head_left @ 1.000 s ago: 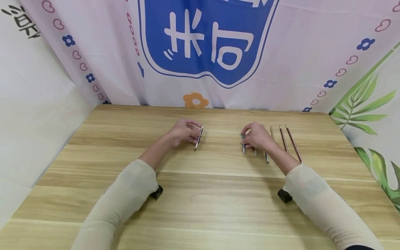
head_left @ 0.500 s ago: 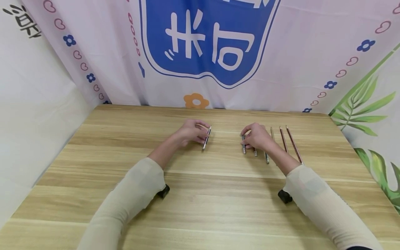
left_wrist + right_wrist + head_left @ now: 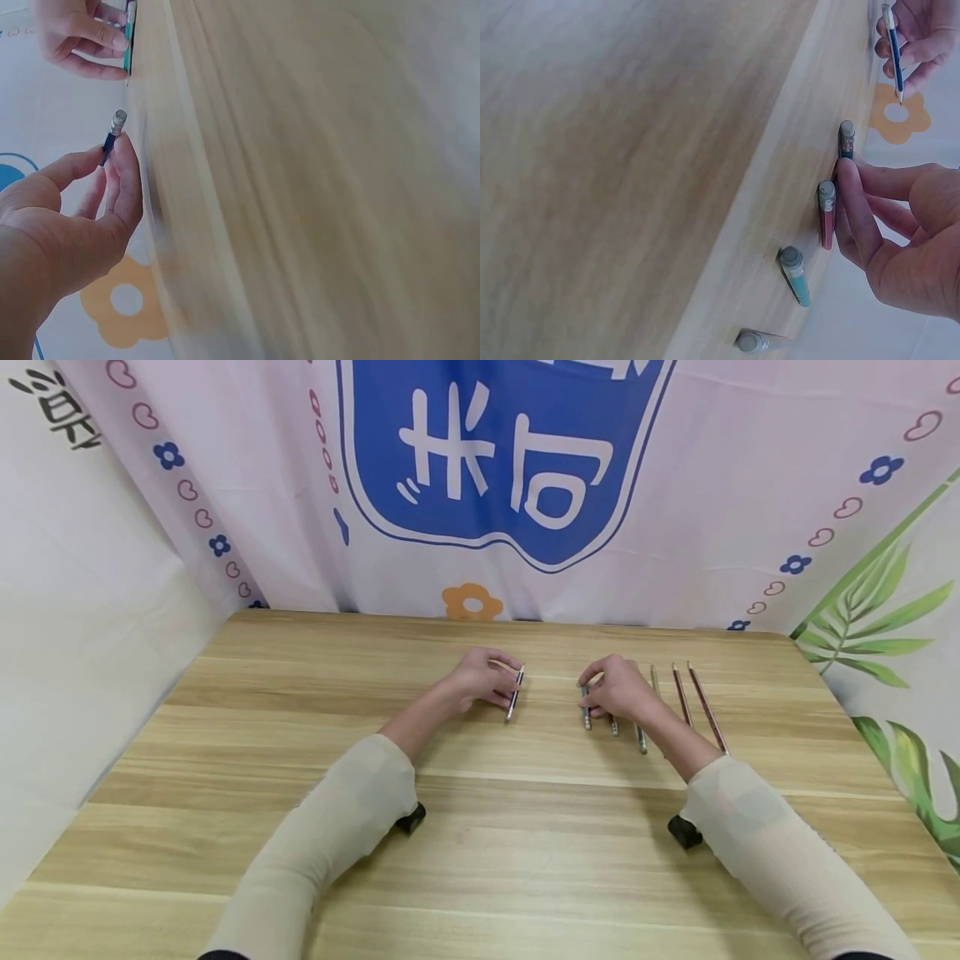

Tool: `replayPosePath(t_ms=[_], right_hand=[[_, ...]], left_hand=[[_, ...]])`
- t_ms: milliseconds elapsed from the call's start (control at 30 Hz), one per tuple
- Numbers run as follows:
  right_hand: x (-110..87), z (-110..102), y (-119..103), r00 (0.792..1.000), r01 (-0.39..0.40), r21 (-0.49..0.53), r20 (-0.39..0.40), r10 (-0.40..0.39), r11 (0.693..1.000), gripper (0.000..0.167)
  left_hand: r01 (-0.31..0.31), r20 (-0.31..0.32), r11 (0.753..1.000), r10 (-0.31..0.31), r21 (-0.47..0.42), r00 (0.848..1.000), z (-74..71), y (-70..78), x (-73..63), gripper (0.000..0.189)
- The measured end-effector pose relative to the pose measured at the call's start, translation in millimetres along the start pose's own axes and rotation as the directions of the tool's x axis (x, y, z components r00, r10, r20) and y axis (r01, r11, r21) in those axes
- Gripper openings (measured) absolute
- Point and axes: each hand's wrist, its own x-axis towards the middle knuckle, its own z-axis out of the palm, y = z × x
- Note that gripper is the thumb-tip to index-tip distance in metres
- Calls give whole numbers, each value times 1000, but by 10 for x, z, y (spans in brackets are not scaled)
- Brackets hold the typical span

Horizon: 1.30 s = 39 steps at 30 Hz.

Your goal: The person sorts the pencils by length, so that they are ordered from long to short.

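A dark blue pencil [image 3: 515, 695] is pinched by my left hand [image 3: 483, 679] over the back middle of the table. Its silvery eraser end points toward me in the head view, and the right wrist view shows its sharpened tip. My right hand [image 3: 615, 687] pinches a green pencil [image 3: 586, 714], the leftmost in a spaced row, lying on the wood. Thumb and fingers hide much of that pencil. Right beside those fingers lies a red pencil [image 3: 826, 217], followed by a teal one [image 3: 798, 285]. A short gap separates the two hands.
Farther right in the row lie a yellowish pencil [image 3: 654, 677] and two dark red pencils [image 3: 682, 693], partly behind my right forearm. The wooden table [image 3: 480, 860] ends at a printed cloth [image 3: 720, 485] hung along its back edge.
My left hand has moved steadily to the right with the dark blue pencil, nearing the right hand. The right hand stays on the green pencil, and the row has not moved.
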Motion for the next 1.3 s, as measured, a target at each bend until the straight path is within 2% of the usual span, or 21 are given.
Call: replayPosePath(t_ms=[433, 867, 1133, 1300], right_hand=[[6, -5, -2, 1000, -5, -5, 11, 5, 1000, 32], [21, -4, 6, 1000, 10, -4, 13, -10, 1000, 31], [34, -1, 14, 1000, 26, -25, 9, -26, 999, 30], [40, 2, 17, 1000, 23, -25, 12, -22, 999, 31]], left_hand=[[7, 16, 1000, -7, 3, 1000, 261, 40, 88, 34], [-6, 24, 999, 6, 34, 1000, 414, 77, 135, 33], [1, -6, 991, 0, 134, 1000, 516, 129, 173, 30], [-21, -33, 972, 29, 235, 999, 601, 155, 179, 29]])
